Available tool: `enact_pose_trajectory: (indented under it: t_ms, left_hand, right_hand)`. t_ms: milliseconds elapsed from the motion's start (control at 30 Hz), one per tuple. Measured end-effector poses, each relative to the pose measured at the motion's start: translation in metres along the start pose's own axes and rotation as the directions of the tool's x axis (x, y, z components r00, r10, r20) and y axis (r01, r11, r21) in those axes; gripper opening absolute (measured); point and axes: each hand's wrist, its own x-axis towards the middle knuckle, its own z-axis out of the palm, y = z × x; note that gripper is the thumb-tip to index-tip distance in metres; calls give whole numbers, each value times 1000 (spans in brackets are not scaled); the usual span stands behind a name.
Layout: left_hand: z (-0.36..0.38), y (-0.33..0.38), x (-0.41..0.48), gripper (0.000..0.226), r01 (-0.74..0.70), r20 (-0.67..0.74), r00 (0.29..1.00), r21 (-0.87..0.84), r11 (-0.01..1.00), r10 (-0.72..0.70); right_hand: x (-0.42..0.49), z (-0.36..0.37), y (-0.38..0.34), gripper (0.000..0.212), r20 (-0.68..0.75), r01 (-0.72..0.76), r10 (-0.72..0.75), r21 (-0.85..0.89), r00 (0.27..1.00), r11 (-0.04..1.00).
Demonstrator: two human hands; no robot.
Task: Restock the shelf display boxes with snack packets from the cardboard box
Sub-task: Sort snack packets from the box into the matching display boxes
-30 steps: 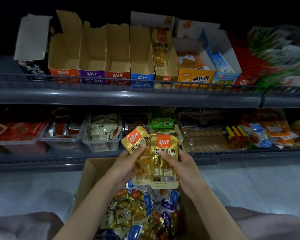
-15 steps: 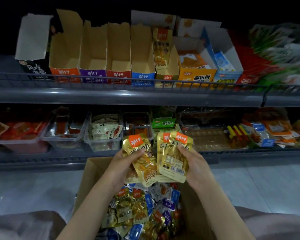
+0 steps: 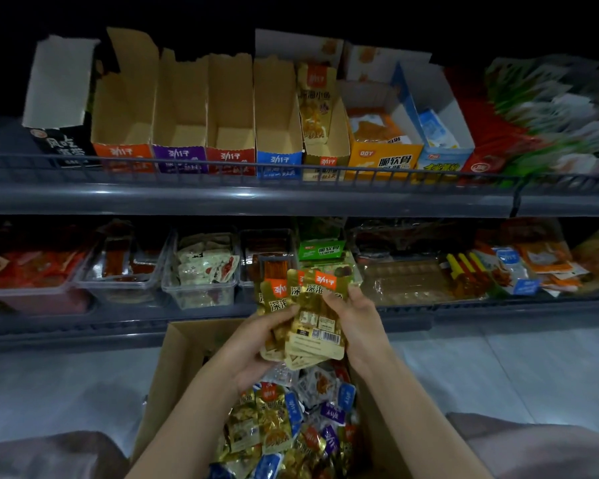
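Several gold foil snack packets [image 3: 313, 328], likely light and slippery, pinched between left hand [image 3: 253, 349] and right hand [image 3: 357, 319]; grip their flat sides.

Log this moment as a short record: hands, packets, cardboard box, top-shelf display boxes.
Left hand: grips gold packets
Right hand: grips the same stack
Cardboard box: open below the hands, mixed packets inside
Display boxes: four look empty; gold-fronted box holds one upright packet
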Motion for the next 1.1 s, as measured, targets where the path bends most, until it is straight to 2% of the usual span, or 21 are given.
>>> enact_pose_trajectory:
  t_ms: [133,267,400,500,600,667,767,833,900,967,1033,1100]
  left_hand:
    - [-5,-1,0,22,-13,-74,997,51,999,17]
    - [-3,1,1,31,-28,-161,986,78,997,40]
    - [-1,6,-2,40,-59,-195,977,134,989,84]
    - [-5,10,-6,27,-55,-175,982,64,996,66]
    - [-11,10,-3,46,-46,-90,995,-69,997,40]
    - [-8,6,-1,55,-22,-24,999,-20,1000,22]
    - [3,2,1,57,-29,50,998,86,996,25]
    - [8,6,-1,56,-47,42,998,88,995,43]
    - [6,12,-2,50,-43,2,999,119,992,43]
    - [1,16,-5,44,-18,-21,1000,122,992,21]
    - [-5,19,-9,46,14,12,1000,46,999,-14]
    - [-6,23,-13,47,23,68,997,-7,1000,-22]
  right_hand:
    - [-2,0,10,49,41,-63,62,16,997,998]
    - [-6,-3,17,36,137,-141,123,129,983,982]
    - [-8,-8,23,45,207,-159,122,174,971,972]
    - [-4,-16,17,32,157,-96,77,122,985,988]
    - [-1,-18,9,29,117,-10,11,-3,993,1000]
    - [-8,-10,6,31,167,11,-1,-56,986,998]
    - [-23,9,-1,39,348,33,6,-107,938,994]
    - [-25,13,-3,38,366,48,2,-129,931,990]
    - [-19,10,-3,28,340,133,-50,-225,939,965]
    - [-17,4,-7,32,309,254,-155,-310,938,916]
    - [-15,-1,-14,31,249,344,-268,-344,931,874]
    - [-12,-5,-20,52,269,324,-240,-337,933,884]
